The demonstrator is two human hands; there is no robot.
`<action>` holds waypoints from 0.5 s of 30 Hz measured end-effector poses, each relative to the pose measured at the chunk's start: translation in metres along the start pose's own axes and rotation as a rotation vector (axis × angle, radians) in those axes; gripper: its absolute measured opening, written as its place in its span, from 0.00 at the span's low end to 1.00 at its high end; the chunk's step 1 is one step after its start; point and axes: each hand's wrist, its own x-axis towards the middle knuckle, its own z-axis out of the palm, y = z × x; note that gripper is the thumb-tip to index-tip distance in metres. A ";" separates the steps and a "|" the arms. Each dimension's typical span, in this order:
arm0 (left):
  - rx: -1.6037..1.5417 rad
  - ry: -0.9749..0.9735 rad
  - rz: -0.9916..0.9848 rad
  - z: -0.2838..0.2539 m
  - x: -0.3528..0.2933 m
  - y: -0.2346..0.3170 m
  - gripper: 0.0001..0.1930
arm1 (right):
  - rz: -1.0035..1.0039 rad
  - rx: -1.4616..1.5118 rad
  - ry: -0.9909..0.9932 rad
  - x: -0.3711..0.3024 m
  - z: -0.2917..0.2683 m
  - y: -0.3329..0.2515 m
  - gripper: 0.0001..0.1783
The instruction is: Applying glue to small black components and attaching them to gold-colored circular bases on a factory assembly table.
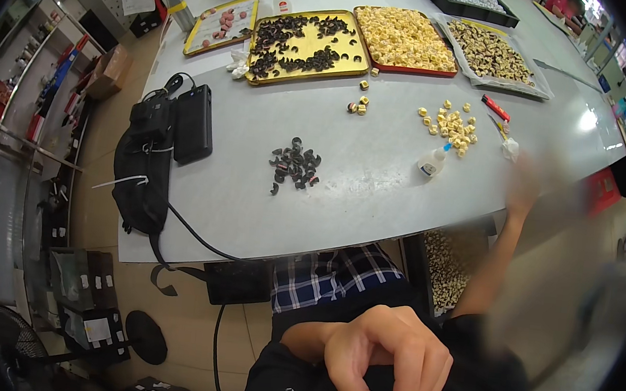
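Observation:
My left hand (391, 358) is close to me at the lower edge, its thumb and fingers pinched together; what they hold, if anything, is hidden. Over the right part of the table, my right hand (523, 187) is smeared by motion, near a crumpled white tissue (510, 149), and its fingers cannot be read. A small white squeeze bottle (430, 164) with a blue tip stands to its left. Behind the bottle lies a loose group of cream cube-like pieces (451, 126). A heap of black curved pieces (295, 165) lies mid-table.
Along the back are a yellow tray (313, 39) of black pieces, a tray (415, 71) of cream pieces and a white tray (538, 89) of dark-and-cream pieces. A red tool (495, 107) lies right. A black bag (136, 193) with cables sits left. Below the table is a filled bin (445, 272).

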 end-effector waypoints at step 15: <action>0.224 0.133 -0.068 0.009 -0.005 0.006 0.10 | 0.005 0.007 -0.005 0.000 0.000 -0.002 0.15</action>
